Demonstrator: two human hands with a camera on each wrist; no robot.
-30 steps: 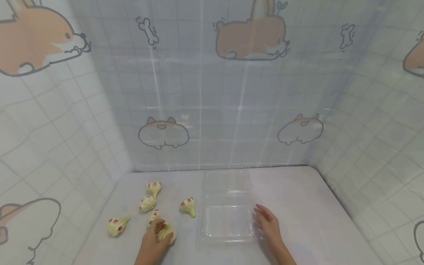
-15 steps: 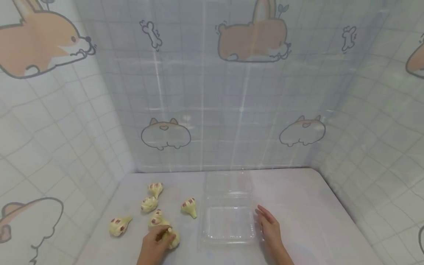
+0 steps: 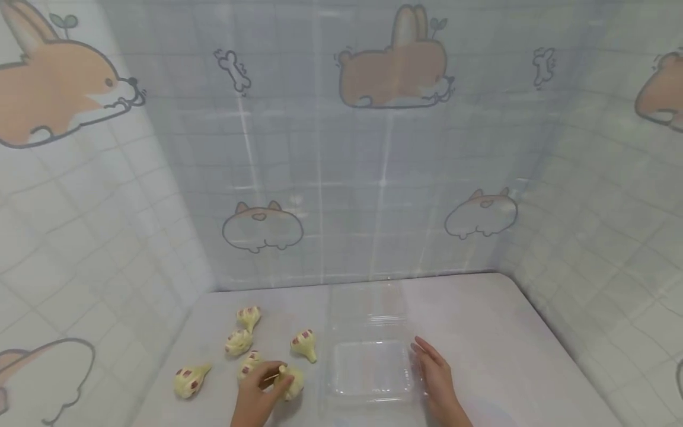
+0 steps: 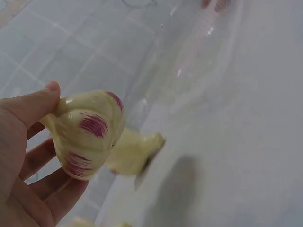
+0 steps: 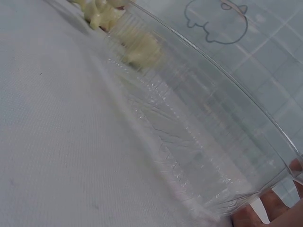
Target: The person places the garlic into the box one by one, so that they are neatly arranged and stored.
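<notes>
My left hand [image 3: 257,394] holds a garlic bulb [image 3: 291,384] by its stem end, between thumb and fingers, just left of the clear plastic container [image 3: 370,369]. In the left wrist view this garlic bulb [image 4: 90,135] is cream with purple streaks, raised above the table. My right hand [image 3: 437,376] rests against the container's right side, fingers extended. Seen from the right wrist, its fingers [image 5: 274,205] touch the outer wall near one corner. The container stands with its lid [image 3: 368,301] laid back behind it; no bulb is inside.
Several other garlic bulbs lie on the left of the white table: one at far left [image 3: 188,381], a back bulb [image 3: 248,317], and one nearest the container [image 3: 304,345]. A tile-patterned curtain [image 3: 352,166] with cartoon dogs encloses the back and sides.
My left hand has taken hold of the near garlic bulb and carried it rightward toward the container. The right hand stays at the container's side. The head view has tilted slightly.
</notes>
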